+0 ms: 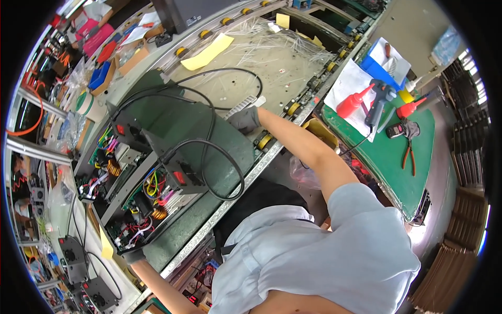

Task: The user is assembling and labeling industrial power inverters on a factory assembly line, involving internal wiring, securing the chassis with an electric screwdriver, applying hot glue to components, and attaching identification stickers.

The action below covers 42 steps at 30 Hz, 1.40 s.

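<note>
Two open electronic units lie side by side on a dark green board (230,157). Colored wires, copper coils and circuit boards show inside the near unit (159,213) and the far unit (113,166). Each has a black end panel with a red switch, and black power cords (213,125) loop over the board. My right hand (244,120), in a grey glove, is closed on the board's far right edge, beside a pale ridged strip (243,104). My gloved left hand (134,255) touches the near left corner by the near unit; its fingers are hidden.
Rollers (265,141) line the conveyor rails. Yellow paper (208,52) and clear strips lie beyond. On my right, a green side table (402,162) carries a glue gun (380,102), red bottles (354,102), orange-handled pliers (409,157) and a blue bin (384,65). More black units (73,256) stand left.
</note>
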Each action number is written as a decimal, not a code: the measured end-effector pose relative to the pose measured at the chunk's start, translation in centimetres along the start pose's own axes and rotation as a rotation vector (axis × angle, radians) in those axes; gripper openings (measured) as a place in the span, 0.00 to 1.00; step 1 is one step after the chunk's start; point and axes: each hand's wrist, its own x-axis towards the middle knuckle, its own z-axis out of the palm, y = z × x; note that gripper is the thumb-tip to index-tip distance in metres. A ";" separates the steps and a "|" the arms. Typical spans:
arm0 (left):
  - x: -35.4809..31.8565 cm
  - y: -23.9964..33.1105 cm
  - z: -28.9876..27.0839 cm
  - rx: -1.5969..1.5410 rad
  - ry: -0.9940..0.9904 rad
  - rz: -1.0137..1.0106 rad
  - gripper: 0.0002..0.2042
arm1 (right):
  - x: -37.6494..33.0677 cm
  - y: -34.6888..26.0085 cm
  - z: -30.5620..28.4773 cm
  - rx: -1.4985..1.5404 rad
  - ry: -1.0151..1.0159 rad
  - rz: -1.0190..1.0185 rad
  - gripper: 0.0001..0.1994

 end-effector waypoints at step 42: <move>8.3 13.0 3.1 -2.343 0.147 -1.112 0.17 | -18.8 -21.6 -9.2 0.135 1.814 1.028 0.17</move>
